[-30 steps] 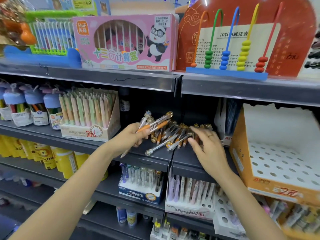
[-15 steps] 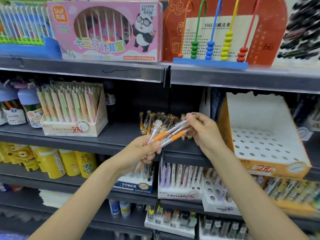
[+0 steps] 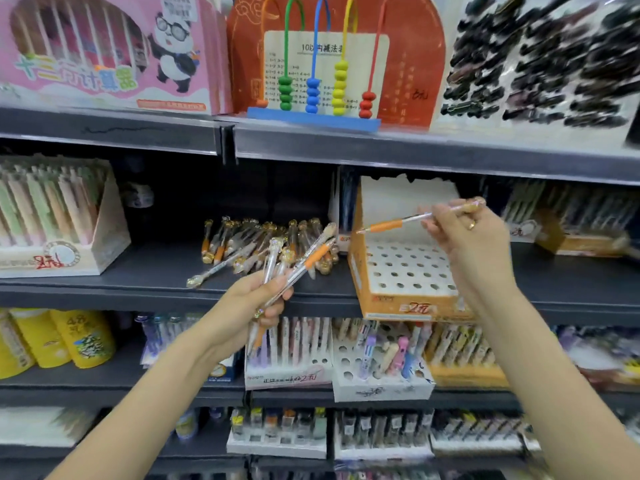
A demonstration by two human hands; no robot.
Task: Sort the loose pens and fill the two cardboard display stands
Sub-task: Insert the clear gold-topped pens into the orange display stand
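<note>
Hands first: the left hand (image 3: 254, 299) grips a bunch of pens (image 3: 294, 268); the right hand (image 3: 467, 233) pinches one orange pen (image 3: 398, 223) over the empty stand (image 3: 405, 271). Tip it point down into a hole. Farther back, loose pens (image 3: 256, 237) lie on the shelf (image 3: 156, 268).

"What colours were the pens (image 3: 263, 245) in the pile?"

"See-through, with orange grips and gold tops. At three o'clock from them, the stand (image 3: 388, 299) was orange with a white top full of holes."

"And the abacus (image 3: 313, 84) at twelve o'clock?"

"Green, blue, yellow and red beads on a blue base."
</note>
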